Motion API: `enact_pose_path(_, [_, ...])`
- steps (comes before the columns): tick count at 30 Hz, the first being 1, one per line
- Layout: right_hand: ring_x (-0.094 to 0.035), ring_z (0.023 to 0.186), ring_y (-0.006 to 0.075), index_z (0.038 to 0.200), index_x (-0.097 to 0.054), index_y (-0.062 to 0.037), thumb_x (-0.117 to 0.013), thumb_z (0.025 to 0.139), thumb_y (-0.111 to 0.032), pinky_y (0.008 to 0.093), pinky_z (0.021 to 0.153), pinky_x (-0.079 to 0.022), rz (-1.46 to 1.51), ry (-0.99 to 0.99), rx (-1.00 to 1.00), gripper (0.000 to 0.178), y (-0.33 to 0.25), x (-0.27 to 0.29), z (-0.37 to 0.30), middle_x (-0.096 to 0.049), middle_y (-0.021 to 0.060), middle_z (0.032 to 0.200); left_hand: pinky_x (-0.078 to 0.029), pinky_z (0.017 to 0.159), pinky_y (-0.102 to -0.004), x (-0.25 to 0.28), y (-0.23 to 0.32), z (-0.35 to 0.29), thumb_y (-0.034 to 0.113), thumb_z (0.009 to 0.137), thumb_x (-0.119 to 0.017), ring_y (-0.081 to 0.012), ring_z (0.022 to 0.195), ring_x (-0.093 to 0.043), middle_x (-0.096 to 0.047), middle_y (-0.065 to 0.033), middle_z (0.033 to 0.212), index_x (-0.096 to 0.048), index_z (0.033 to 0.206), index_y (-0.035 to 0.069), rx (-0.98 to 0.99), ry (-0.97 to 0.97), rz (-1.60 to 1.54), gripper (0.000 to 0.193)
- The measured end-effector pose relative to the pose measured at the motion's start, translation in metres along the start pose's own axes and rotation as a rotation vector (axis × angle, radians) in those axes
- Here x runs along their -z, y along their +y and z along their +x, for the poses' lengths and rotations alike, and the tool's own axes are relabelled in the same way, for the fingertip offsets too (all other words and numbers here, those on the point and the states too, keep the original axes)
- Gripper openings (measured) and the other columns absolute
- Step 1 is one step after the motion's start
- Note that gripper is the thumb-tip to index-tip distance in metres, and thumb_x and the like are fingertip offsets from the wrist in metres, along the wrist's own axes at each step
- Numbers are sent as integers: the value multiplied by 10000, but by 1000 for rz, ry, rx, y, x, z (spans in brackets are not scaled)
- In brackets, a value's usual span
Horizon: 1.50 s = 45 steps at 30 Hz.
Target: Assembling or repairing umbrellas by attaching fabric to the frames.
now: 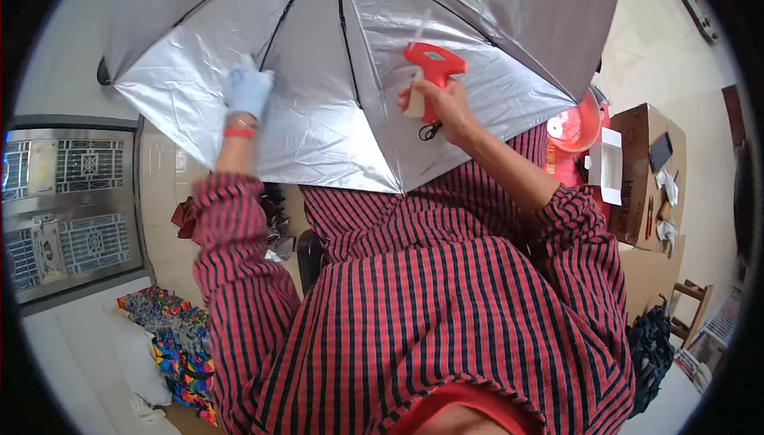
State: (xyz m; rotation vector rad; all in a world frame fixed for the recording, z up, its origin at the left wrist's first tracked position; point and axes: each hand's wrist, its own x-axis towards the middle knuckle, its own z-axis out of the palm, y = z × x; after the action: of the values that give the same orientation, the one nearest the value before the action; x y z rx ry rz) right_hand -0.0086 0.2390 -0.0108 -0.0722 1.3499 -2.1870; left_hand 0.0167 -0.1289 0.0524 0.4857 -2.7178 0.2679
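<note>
An opened umbrella [318,140] with a silvery inner side and thin black ribs spreads over my lap and fills the upper part of the view. In my right hand [446,105] is a red pistol-shaped tool that looks like a tagging gun [430,63]. It has a cream trigger, a black loop at its base and a faint translucent strip at its top. My fingers wrap round its handle, in front of the fabric. On the left, my left hand [248,91], in a pale glove, is beside a rib; motion blurs its fingers.
To the right, a red basin [579,126] stands near a white open box [606,166] and a cardboard box [654,172] with small tools on it. A multicoloured patterned bundle [171,339] lies at lower left, below a metal-grilled door [76,164]. A dark bag [652,351] is at lower right.
</note>
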Motion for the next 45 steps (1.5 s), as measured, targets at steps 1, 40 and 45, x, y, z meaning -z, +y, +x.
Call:
enact_pose_path(1, [-660,742,209,990,-519,-9,-567,889,-147,333,664,-546,20,21,47,177,2,5,1,-654,123,863,-486,806,-444,-2,30,-22,423,757,-622,-379,917,-616,-628,-226,989,-565,1029,31,3,205,0,480])
enact_pose_path(40, [-660,719,195,984,-520,-24,-555,900,-157,305,614,-539,42,438,401,161,-31,24,-3,-649,105,856,-512,752,-466,8,189,-137,272,799,-619,-394,856,-635,-635,-248,944,-343,1292,-6,174,-571,-380,629])
enact_pose_path(45, [-637,656,156,937,-543,-44,-546,898,-157,274,545,-499,71,559,560,120,-72,38,5,-638,61,800,-522,748,-442,14,191,-138,221,790,-610,-359,859,-644,-634,-222,930,-433,1084,11,183,-556,-366,402])
